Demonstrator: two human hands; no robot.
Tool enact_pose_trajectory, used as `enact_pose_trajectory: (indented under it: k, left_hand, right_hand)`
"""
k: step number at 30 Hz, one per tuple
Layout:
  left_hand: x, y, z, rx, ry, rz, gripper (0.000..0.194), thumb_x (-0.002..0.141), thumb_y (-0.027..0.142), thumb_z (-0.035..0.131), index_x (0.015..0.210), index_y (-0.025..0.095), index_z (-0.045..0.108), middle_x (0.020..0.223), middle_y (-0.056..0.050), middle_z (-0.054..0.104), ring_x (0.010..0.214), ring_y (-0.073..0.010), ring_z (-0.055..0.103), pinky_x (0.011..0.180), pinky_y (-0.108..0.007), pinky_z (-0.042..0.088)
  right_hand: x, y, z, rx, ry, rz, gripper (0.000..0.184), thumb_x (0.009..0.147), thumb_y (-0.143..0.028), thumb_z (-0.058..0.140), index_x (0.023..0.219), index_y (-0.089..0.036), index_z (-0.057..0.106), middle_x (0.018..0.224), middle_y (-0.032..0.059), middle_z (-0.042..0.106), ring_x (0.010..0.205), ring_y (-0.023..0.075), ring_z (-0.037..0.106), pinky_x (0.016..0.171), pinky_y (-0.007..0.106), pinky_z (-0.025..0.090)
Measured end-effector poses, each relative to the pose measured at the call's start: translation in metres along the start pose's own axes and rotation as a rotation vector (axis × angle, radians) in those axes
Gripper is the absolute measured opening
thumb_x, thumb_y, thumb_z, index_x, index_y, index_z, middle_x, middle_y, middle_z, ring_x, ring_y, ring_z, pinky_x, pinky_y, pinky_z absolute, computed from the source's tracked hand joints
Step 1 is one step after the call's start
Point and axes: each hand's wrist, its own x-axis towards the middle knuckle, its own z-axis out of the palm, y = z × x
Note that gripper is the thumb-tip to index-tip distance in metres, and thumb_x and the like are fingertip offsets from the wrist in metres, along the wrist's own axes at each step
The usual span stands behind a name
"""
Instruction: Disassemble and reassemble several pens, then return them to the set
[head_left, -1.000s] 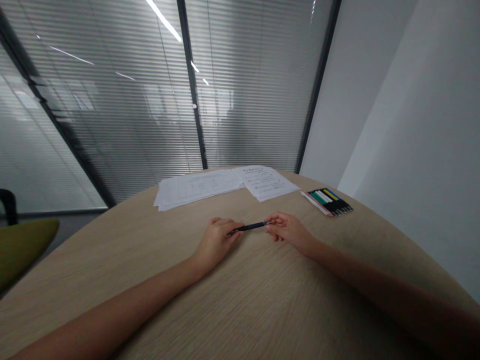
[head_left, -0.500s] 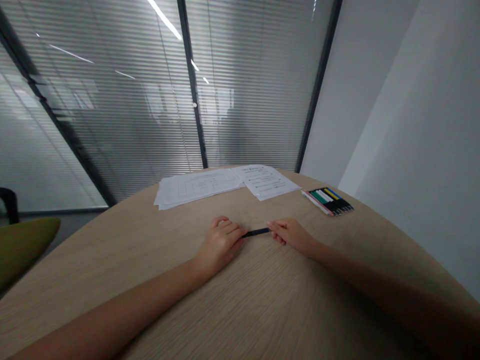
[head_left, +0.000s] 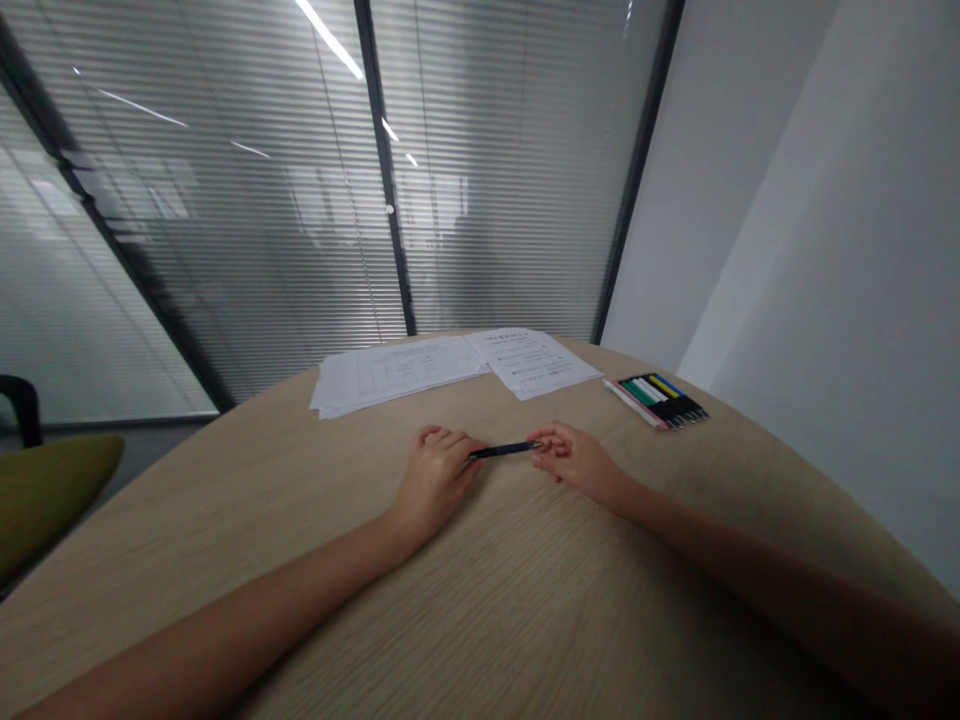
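A dark pen [head_left: 504, 450] spans the gap between my two hands over the table's middle, lying nearly level with its right end slightly higher. My left hand [head_left: 439, 478] is closed on the pen's left end, thumb and fingers partly covering it. At the other end, a silvery tip meets the fingertips of my right hand [head_left: 576, 462], which are curled in a loose pinch around it. Both forearms reach in from the bottom corners.
Printed paper sheets [head_left: 397, 372] lie stacked at the table's far side, with another sheet [head_left: 532, 362] overlapping them. To the right is a row of several pens [head_left: 656, 400] with coloured parts. A green chair [head_left: 56, 490] stands at the left beside the wooden table [head_left: 510, 620].
The pen and both hands have shifted slightly up and left. More of the pen shows now, including its silvery right end, as my right fingers have loosened and moved to the tip.
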Motion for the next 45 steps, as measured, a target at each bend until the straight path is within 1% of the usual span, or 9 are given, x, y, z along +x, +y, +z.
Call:
enact_pose_trajectory:
  k: [7,12,16,20,28,33,39,42,45]
  left_hand:
    - [-0.001,0.001,-0.002,0.036,-0.016,0.068,0.014,0.08,0.018,0.049,0.088,0.02,0.06,0.075,-0.001,0.064,0.073,-0.0165,0.054,0.082,-0.037,0.029]
    - [-0.002,0.001,-0.002,0.042,-0.022,0.12,0.016,0.08,0.019,0.048,0.091,0.019,0.06,0.076,-0.002,0.064,0.074,-0.0163,0.054,0.084,-0.038,0.028]
    - [-0.001,0.001,-0.001,0.038,0.002,0.104,0.016,0.081,0.019,0.047,0.089,0.019,0.06,0.075,-0.002,0.064,0.071,-0.0161,0.055,0.081,-0.037,0.03]
    - [-0.001,0.0,0.0,0.046,0.015,0.104,0.016,0.08,0.019,0.048,0.09,0.019,0.06,0.075,-0.001,0.064,0.071,-0.0164,0.055,0.08,-0.037,0.031]
    - [-0.001,-0.001,-0.001,0.037,0.034,0.092,0.015,0.079,0.017,0.05,0.09,0.019,0.06,0.075,-0.002,0.065,0.069,-0.0162,0.055,0.077,-0.036,0.032]
    - [-0.001,0.002,-0.003,0.069,0.038,0.142,0.015,0.079,0.018,0.05,0.089,0.018,0.061,0.072,-0.002,0.064,0.071,-0.0171,0.053,0.079,-0.037,0.032]
    - [-0.002,0.003,-0.001,0.066,0.033,0.174,0.016,0.08,0.021,0.049,0.09,0.019,0.061,0.074,-0.001,0.064,0.072,-0.0166,0.052,0.082,-0.037,0.03]
    - [-0.002,0.001,-0.001,0.043,0.036,0.124,0.015,0.079,0.02,0.051,0.089,0.019,0.061,0.073,-0.001,0.064,0.071,-0.0167,0.052,0.08,-0.037,0.03]
    - [-0.001,-0.001,-0.001,0.028,0.037,0.057,0.015,0.078,0.019,0.052,0.089,0.019,0.062,0.074,-0.001,0.064,0.072,-0.017,0.052,0.077,-0.036,0.031]
  right_hand:
    - [-0.003,-0.002,-0.002,-0.086,0.004,0.019,0.01,0.07,-0.027,0.053,0.071,-0.017,0.053,0.056,-0.0033,0.053,0.045,0.0065,0.046,0.043,0.019,0.036]
    - [-0.002,0.005,-0.003,-0.191,-0.036,-0.01,0.034,0.081,-0.038,0.037,0.058,-0.017,0.05,0.045,-0.0026,0.048,0.039,0.0068,0.043,0.04,0.019,0.033]
    - [0.0,0.005,-0.001,-0.149,-0.052,-0.046,0.032,0.082,-0.039,0.035,0.073,-0.015,0.054,0.054,-0.0016,0.052,0.04,0.0059,0.041,0.041,0.019,0.033]
    - [0.002,0.002,0.0,0.018,-0.094,-0.063,0.033,0.071,-0.035,0.052,0.098,-0.018,0.044,0.062,-0.005,0.05,0.044,0.006,0.041,0.041,0.019,0.034]
    - [0.002,-0.004,0.0,0.085,-0.037,0.037,0.023,0.062,-0.032,0.059,0.074,-0.018,0.046,0.058,-0.006,0.044,0.049,0.0074,0.043,0.044,0.02,0.036]
    - [0.0,-0.006,-0.002,0.001,-0.05,0.034,0.021,0.066,-0.036,0.056,0.067,-0.017,0.048,0.055,-0.0052,0.045,0.046,0.0074,0.043,0.046,0.021,0.035]
    - [0.0,0.001,-0.003,-0.143,-0.061,0.036,0.037,0.076,-0.047,0.041,0.056,-0.017,0.046,0.047,-0.0033,0.043,0.043,0.0082,0.042,0.043,0.022,0.033]
    - [0.001,0.003,-0.003,-0.151,-0.045,0.014,0.039,0.079,-0.047,0.035,0.057,-0.016,0.048,0.048,-0.0027,0.044,0.042,0.0076,0.042,0.044,0.021,0.033]
    - [0.002,0.002,-0.001,-0.052,-0.046,-0.042,0.029,0.076,-0.043,0.04,0.074,-0.016,0.05,0.058,-0.0029,0.048,0.044,0.0066,0.042,0.044,0.021,0.033]
